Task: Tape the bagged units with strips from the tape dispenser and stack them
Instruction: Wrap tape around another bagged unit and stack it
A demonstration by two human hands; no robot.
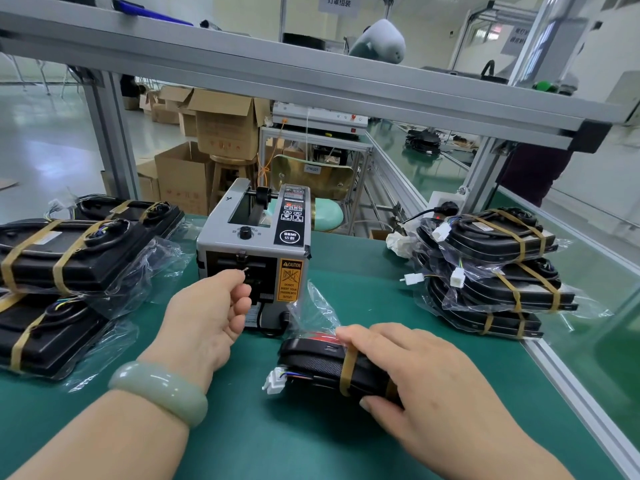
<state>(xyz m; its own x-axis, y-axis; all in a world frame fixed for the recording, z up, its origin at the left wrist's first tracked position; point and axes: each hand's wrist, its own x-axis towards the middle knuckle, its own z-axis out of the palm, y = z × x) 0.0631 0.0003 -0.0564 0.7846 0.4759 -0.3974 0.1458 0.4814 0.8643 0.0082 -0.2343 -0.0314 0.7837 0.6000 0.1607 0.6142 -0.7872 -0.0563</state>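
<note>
- Black under clear plastic, the bagged unit (311,365) lies on the green mat (277,445) just in front of the tape dispenser (256,244). One tan band (348,372) is already wrapped across it. The finished units nearby each carry two bands, so I judge a second band is still owed here.
- The right hand (426,382) holds this unit down, with its fingers laid over the top and the thumb tucked against the near edge. The unit's white connector (273,382) sticks out to the left.
- The left hand (204,317), just left of the unit, is at the dispenser's outlet with its fingers curled. Thumb and forefinger nip what looks like the end of a strip (244,270), though it is too thin to make out surely.
- Done so far: the left stack (69,258) and the right stack (495,271) of taped units sit at either side of the mat, both well apart from the hands.
- Left to do, as I judge it: draw the strip off, lay it round the unit, then set the unit on a stack. No other unfinished unit shows.
</note>
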